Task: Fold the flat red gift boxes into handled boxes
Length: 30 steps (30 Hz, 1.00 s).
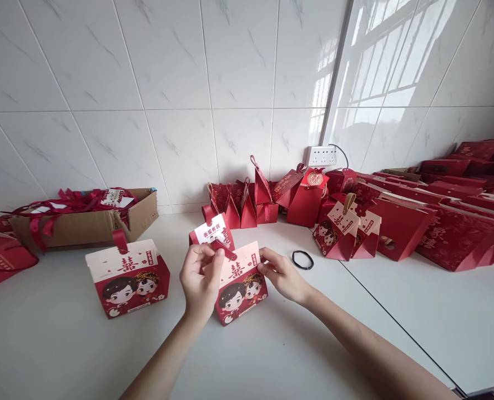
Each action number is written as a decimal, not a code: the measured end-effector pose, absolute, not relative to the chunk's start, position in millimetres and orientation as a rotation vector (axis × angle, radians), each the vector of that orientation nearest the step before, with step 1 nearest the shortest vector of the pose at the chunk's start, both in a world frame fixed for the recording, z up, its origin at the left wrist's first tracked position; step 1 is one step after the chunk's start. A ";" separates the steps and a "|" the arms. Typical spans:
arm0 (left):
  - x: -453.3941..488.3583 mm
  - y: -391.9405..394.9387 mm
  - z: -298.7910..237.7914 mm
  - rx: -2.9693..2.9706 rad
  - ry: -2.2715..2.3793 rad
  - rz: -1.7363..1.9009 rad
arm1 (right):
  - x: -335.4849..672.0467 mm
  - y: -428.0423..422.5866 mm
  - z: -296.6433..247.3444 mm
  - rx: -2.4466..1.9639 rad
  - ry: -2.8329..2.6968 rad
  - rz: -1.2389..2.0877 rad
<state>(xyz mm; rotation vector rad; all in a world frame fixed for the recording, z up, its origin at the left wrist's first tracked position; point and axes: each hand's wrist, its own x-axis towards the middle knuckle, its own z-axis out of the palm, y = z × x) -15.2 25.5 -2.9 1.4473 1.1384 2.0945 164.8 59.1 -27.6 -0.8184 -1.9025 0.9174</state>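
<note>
Gift box (pixel 242 286), red and cream: centre of frame, below the midline; contact between base and table is hard to confirm. Marbled tile wall (pixel 172 66) fills the upper frame, reflecting a barred window at upper right. Pale table (pixel 272 355) spans the lower frame, with a dark seam at lower right. Red boxes (pixel 459 239) are cut off by the right edge. Left hand (pixel 201 275) pinches the red ribbon (pixel 226 249) and partly hides a white-tagged box (pixel 209 229). Right hand (pixel 286 275) grips the gift box's right edge; its fingertips are partly hidden.
</note>
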 end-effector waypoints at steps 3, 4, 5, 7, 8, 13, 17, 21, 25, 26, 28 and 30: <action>-16.2 23.1 -1.8 1.514 1.129 2.025 | 164.5 59.0 -27.1 -0.822 -1.909 0.916; -16.7 22.4 -1.7 1.548 1.120 1.993 | 164.4 59.0 -27.0 -0.824 -1.911 0.912; -17.3 21.9 -2.0 1.584 1.112 1.961 | 164.3 59.0 -26.8 -0.827 -1.913 0.910; -18.3 21.4 -3.4 1.647 1.108 1.909 | 164.3 59.2 -26.7 -0.838 -1.915 0.912; -18.7 21.3 -4.4 1.670 1.111 1.895 | 164.4 59.3 -26.7 -0.843 -1.916 0.916; -19.4 21.9 -9.4 1.749 1.134 1.890 | 164.9 59.6 -27.5 -0.855 -1.913 0.919; -18.9 22.9 -10.1 1.739 1.167 1.880 | 164.9 59.7 -27.8 -0.853 -1.911 0.903; -17.8 24.2 -9.9 1.728 1.233 1.890 | 164.7 60.0 -27.6 -0.850 -1.905 0.902; -18.0 25.4 -11.6 1.710 1.283 1.884 | 164.9 59.9 -27.9 -0.849 -1.903 0.909; -18.2 25.7 -12.1 1.705 1.286 1.881 | 165.0 59.8 -27.9 -0.845 -1.899 0.916; -18.7 26.4 -12.9 1.703 1.282 1.874 | 165.1 59.7 -28.0 -0.839 -1.891 0.929; -19.1 26.9 -13.2 1.708 1.273 1.879 | 165.1 59.6 -28.0 -0.842 -1.889 0.930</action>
